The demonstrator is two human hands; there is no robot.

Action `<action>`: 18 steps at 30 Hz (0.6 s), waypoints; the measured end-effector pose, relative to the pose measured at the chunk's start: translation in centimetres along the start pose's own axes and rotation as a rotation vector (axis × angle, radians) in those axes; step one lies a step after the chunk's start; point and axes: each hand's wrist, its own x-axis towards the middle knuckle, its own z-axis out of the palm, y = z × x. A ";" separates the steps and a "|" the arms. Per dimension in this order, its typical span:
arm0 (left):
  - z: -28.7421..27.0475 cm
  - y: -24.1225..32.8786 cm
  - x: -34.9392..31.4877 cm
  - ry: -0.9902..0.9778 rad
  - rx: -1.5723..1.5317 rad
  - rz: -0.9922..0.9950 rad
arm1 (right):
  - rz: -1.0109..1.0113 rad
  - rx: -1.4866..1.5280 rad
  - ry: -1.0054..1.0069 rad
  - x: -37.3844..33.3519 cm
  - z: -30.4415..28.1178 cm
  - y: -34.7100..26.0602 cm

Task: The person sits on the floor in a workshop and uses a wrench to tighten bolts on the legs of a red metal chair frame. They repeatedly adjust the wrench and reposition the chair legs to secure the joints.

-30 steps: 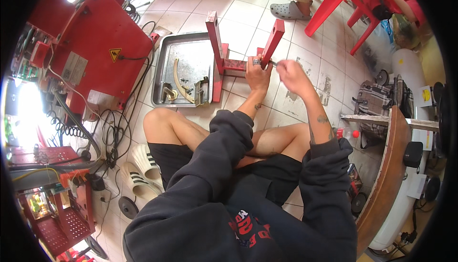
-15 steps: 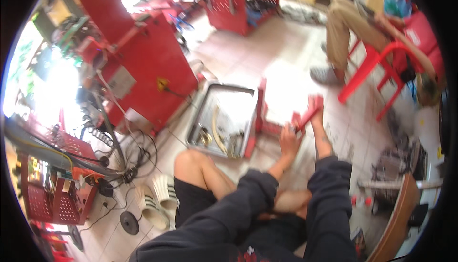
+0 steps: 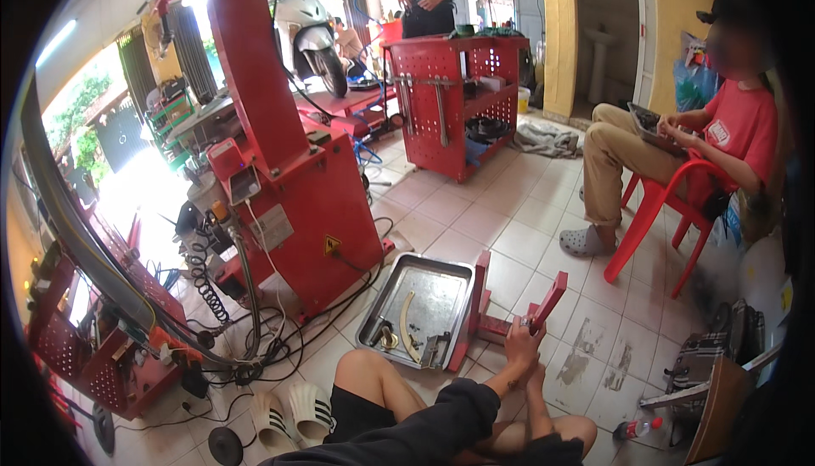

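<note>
A red metal stand with upright posts rests on the tiled floor in front of me. My left hand has its fingers closed around the stand near the foot of its right post; a small dark part shows beside the fingers. Just below it, close to the left wrist, is my right hand, its fingers mostly hidden. Left of the stand lies a metal tray. Inside it are a curved pale strip, a brass-coloured round part and a dark metal piece.
A big red machine with cables stands to the left, beside pale striped slippers. Ahead is a red perforated tool cart. One person sits in a red chair at right; another stands behind the cart. A bottle lies at lower right.
The view has tilted upward, so the scene sits lower in the picture. My right hand has come down from the stand's right post to beside my left wrist.
</note>
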 end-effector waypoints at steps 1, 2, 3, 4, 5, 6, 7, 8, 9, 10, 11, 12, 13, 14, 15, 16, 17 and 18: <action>0.2 0.5 -0.1 -0.009 -0.011 0.004 | 0.165 0.030 0.021 -0.7 -0.3 0.0; 0.3 0.6 -0.3 -0.015 -0.017 -0.002 | 0.153 0.042 0.058 -1.5 -0.4 -0.6; 0.4 0.6 -0.4 -0.024 0.000 -0.004 | 0.139 0.055 0.092 -2.6 -0.3 -1.1; 0.2 0.7 -0.3 -0.022 -0.012 -0.016 | 0.133 0.071 0.118 -3.9 -0.3 -1.7; -0.1 0.7 -0.4 -0.029 -0.020 -0.030 | 0.069 0.081 0.111 -4.8 -0.6 -2.5; -0.3 0.7 -0.3 -0.035 -0.026 -0.044 | 0.003 0.091 0.103 -5.2 -0.9 -3.5; -0.4 0.6 -0.5 -0.034 -0.012 -0.059 | -0.057 0.097 0.095 -5.7 -1.2 -4.1; -0.3 1.2 -0.6 -0.037 -0.011 -0.064 | -0.026 0.424 0.106 -5.2 -1.0 -3.9; -0.1 1.7 -0.6 -0.041 -0.009 -0.068 | 0.001 0.752 0.116 -4.3 0.0 -3.6; -0.1 1.5 -0.4 -0.032 0.021 -0.075 | 0.029 1.082 0.109 -3.8 0.6 -4.1; 0.0 1.2 -0.1 -0.023 0.051 -0.081 | 0.114 1.328 -0.061 -3.6 0.4 -4.1; 0.0 1.0 0.0 -0.013 0.081 -0.088 | 0.058 1.231 -0.085 -3.8 0.2 -4.1; -0.1 1.0 -0.3 0.008 0.060 -0.078 | -0.001 1.134 -0.106 -3.6 -0.1 -4.1; -0.2 1.0 -0.1 -0.008 0.079 -0.081 | -0.023 1.097 -0.132 -3.2 -0.2 -3.8; -0.2 0.9 0.2 -0.022 0.099 -0.084 | -0.049 1.062 -0.158 -2.8 -0.2 -3.8; -0.4 0.7 0.1 -0.042 0.127 -0.096 | -0.023 1.086 -0.189 -3.1 0.0 -4.0; -0.6 0.4 0.2 -0.034 0.152 -0.088 | 0.002 1.111 -0.222 -3.3 0.1 -4.1; -0.7 0.2 0.9 -0.026 0.176 -0.080 | -0.245 0.664 -0.124 -3.0 0.4 -4.5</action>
